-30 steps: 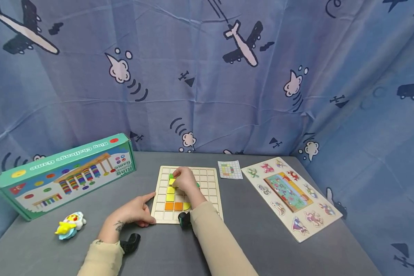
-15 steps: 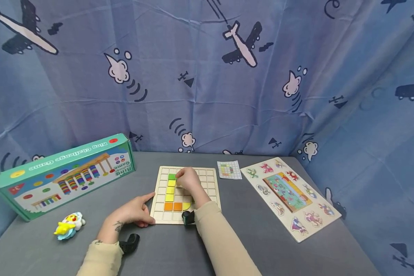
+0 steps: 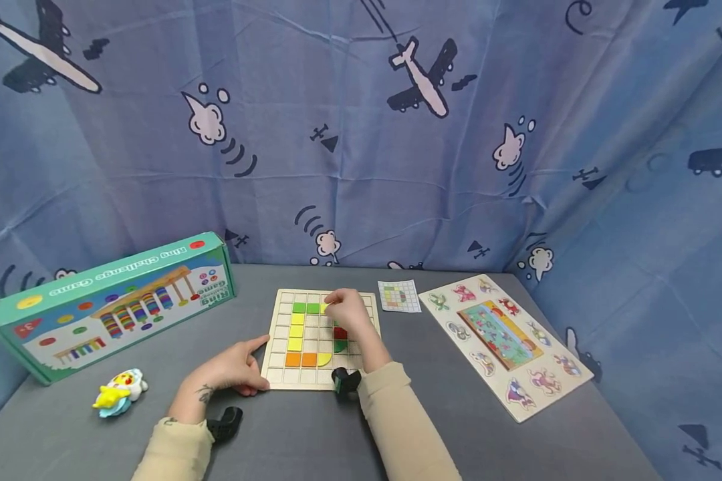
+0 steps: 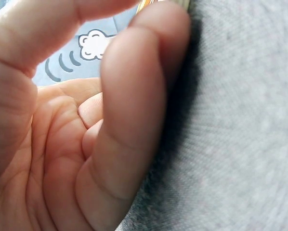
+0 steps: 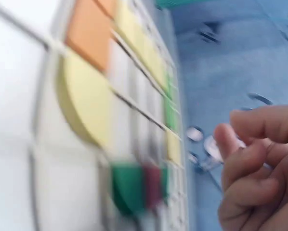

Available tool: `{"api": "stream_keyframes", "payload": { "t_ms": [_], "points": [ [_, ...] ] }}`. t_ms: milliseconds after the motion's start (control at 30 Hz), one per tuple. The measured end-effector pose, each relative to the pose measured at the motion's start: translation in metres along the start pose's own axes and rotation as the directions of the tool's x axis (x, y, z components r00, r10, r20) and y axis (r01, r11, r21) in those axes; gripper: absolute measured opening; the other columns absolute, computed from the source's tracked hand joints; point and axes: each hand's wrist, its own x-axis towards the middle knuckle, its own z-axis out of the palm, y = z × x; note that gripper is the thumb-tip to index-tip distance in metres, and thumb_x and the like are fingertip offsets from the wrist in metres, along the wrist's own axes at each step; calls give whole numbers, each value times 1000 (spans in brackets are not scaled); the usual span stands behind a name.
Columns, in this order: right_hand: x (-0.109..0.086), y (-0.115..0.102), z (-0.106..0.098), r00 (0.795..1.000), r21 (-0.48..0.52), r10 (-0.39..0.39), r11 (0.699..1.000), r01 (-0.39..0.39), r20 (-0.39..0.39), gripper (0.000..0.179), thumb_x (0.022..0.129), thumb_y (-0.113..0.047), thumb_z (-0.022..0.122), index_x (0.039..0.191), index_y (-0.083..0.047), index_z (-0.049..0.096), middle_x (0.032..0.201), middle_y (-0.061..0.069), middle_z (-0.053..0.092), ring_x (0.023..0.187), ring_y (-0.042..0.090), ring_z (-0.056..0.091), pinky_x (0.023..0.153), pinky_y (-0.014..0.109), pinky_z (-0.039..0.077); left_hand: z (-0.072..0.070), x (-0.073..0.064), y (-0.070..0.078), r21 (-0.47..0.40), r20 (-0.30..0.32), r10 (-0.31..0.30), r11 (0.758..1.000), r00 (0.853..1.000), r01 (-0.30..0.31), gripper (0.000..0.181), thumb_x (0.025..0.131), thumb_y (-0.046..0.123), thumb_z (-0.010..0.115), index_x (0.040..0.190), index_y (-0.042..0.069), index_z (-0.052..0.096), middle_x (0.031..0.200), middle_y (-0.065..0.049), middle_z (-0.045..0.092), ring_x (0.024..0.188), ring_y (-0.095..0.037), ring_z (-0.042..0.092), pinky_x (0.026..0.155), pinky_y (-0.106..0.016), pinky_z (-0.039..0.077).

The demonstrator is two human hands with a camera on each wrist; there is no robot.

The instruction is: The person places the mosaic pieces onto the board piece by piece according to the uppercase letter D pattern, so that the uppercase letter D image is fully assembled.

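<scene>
A pale wooden grid board [image 3: 279, 377] lies on the grey table. On it are two green squares [image 3: 305, 308], a column of yellow squares [image 3: 296, 331], two orange squares [image 3: 301, 359], a yellow rounded piece [image 3: 324, 359], a red piece [image 3: 339, 333] and a green rounded piece [image 3: 340, 346]. My left hand [image 3: 231, 367] touches the board's left edge with a straight index finger, the thumb at its near corner. Over the upper right part, my right hand [image 3: 350, 314] has its fingertips beside a yellow piece [image 3: 324, 308]; the right wrist view shows nothing between its fingers.
A small gridded pattern card [image 3: 400, 296] lies behind the board to the right. A wooden animal puzzle [image 3: 505, 344] takes up the right side. On the left stand a green Ring Challenge box [image 3: 120, 300] and a small toy figure [image 3: 120, 393]. A blue airplane curtain [image 3: 361, 167] hangs behind.
My right hand has moved rightward along the board's upper row, uncovering the second green square and a yellow piece beside it. The left hand stays at the board's edge.
</scene>
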Motion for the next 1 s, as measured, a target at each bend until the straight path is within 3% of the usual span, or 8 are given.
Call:
{"api": "stream_keyframes", "payload": {
  "t_ms": [100,167,267,367,467,633,833,1000],
  "points": [
    [-12,9,-27,998,-125,25,992,-31,-49,24,81,-6,62,104,-3,65,97,12,62,78,22,56,64,32,45,0,1,0,14,-3,-4,1000,1000,4,100,67,5,77,147,1,18,59,-5,57,45,-10,50,47,-26,45],
    [-22,18,-42,995,-230,54,970,-73,-88,24,80,-11,64,103,-5,65,98,11,63,76,22,57,62,34,43,1,1,1,27,-3,-10,1000,1000,10,99,67,4,76,147,1,18,59,-5,57,45,-10,50,47,-25,45],
    [-38,32,-59,984,-363,133,916,-168,-118,10,79,-17,66,85,-8,65,82,7,63,66,19,54,55,33,39,1,-2,5,56,-26,-15,998,1000,16,94,66,2,75,145,-1,23,60,-6,58,46,-11,49,47,-26,44],
    [-49,45,-65,971,-432,223,869,-240,-90,20,77,-20,68,63,-10,59,60,3,56,54,17,50,51,32,34,2,-5,11,91,-81,-19,996,997,26,86,65,1,76,139,-3,34,63,-7,59,49,-14,51,49,-28,44],
    [-54,55,-64,963,-455,264,853,-255,-45,28,74,-19,70,52,-10,55,48,2,51,48,17,49,52,33,34,5,-9,16,136,-133,-25,990,991,43,74,62,1,78,127,-6,45,66,-9,59,52,-16,52,50,-29,45],
    [-57,58,-59,972,-463,230,858,-223,-42,24,69,-9,66,47,-9,56,43,1,49,45,17,48,52,33,34,9,-8,20,201,-176,-31,977,984,66,61,59,-2,78,114,-6,51,71,-9,55,55,-17,51,52,-28,44],
    [-56,55,-56,971,-477,222,846,-238,-91,30,67,-7,61,40,-13,48,40,0,47,41,16,44,47,30,33,12,-3,19,241,-215,11,970,977,42,57,60,-4,78,113,-4,56,72,-8,52,59,-18,49,52,-28,42],
    [-55,56,-55,967,-494,226,832,-254,-117,32,69,-9,61,42,-14,44,42,1,49,42,15,45,46,30,34,13,0,16,211,-201,34,977,979,9,63,64,-6,76,123,-6,53,68,-7,51,54,-16,47,50,-27,41]
  ]
}}
